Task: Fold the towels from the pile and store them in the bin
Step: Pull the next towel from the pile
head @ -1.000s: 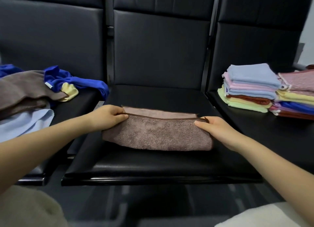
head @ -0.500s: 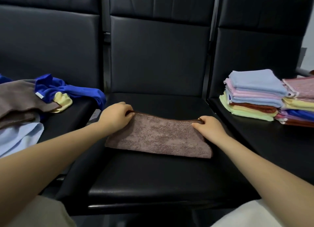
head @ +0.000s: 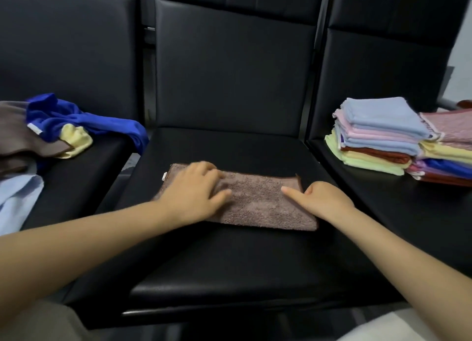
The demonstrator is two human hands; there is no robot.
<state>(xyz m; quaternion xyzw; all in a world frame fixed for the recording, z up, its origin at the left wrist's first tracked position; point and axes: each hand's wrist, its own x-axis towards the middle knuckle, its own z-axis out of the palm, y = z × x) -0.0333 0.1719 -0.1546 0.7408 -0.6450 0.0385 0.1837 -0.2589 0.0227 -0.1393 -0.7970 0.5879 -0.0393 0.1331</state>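
Left hand [head: 194, 195] now spread flat on brown towel [head: 258, 202], right hand [head: 323, 200] gripping its right edge

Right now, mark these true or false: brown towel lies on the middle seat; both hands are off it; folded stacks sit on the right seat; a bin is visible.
1. The brown terry towel lies on the middle black seat. True.
2. Both hands are off it. False: the left hand rests on it and the right hand touches its right edge.
3. Folded towel stacks sit on the right seat. True.
4. A bin is visible. False: none shows.
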